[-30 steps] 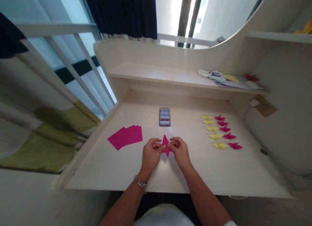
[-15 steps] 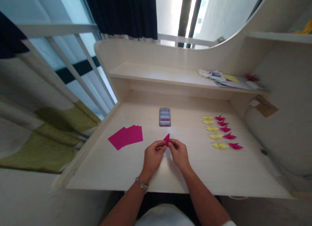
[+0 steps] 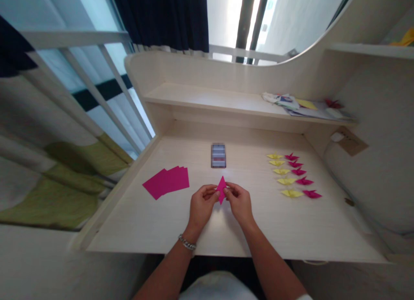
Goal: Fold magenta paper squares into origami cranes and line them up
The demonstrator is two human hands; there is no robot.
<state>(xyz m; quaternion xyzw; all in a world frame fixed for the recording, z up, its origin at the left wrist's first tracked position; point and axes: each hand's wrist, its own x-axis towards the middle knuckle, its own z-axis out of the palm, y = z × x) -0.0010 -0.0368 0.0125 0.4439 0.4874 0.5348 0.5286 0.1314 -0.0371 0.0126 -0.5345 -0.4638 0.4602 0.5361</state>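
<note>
Between both hands, over the middle of the desk, is a folded pink origami paper [image 3: 221, 190], a narrow upright diamond with points at top and bottom. My left hand [image 3: 203, 205] pinches its left edge between thumb and fingers. On the other edge, my right hand [image 3: 238, 203] grips it the same way, thumb on the front. Parts of the fingers behind the paper are hidden. To the left lie several overlapping pink paper sheets [image 3: 168, 182]. Beyond the hands, a phone [image 3: 218, 155] rests flat, its screen blurred.
On the right side of the desk [image 3: 129, 231] stand a column of yellow folded cranes [image 3: 291, 193] and a column of pink folded cranes [image 3: 312, 194]. Papers [image 3: 307, 105] lie on the raised shelf [image 3: 207, 99] at the back. A white railing [image 3: 97, 93] and curtains border the left.
The pink paper has gone from a small pointed shape mostly covered by my fingers to a full diamond facing me. My hands have moved slightly apart.
</note>
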